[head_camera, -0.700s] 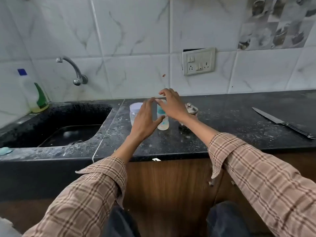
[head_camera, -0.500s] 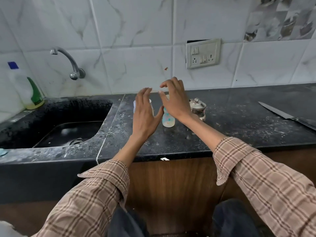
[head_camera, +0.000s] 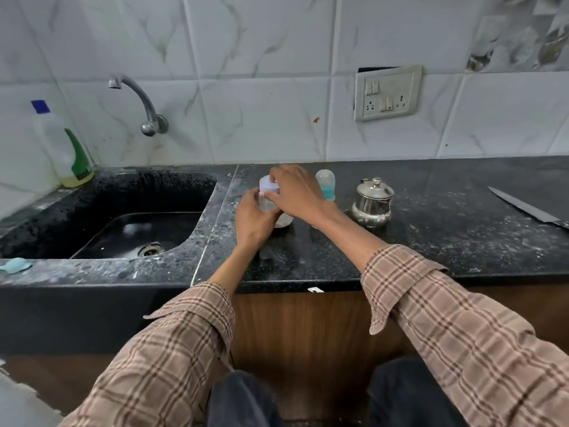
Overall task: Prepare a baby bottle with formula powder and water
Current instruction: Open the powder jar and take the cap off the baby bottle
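Fingers of left hand [head_camera: 252, 221] grip the clear plastic jar [head_camera: 272, 208] body; right hand [head_camera: 297, 192] fingers clasp its pale lavender lid [head_camera: 267, 184] on the worktop [head_camera: 431, 241].

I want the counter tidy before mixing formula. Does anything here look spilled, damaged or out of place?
Yes. Pale powdery smears and specks dust the black countertop, thickest near the sink edge. A bare knife lies loose at the far right. Behind the wall socket plate a dark gap shows along its top. The clear jar and baby bottle stand upright.
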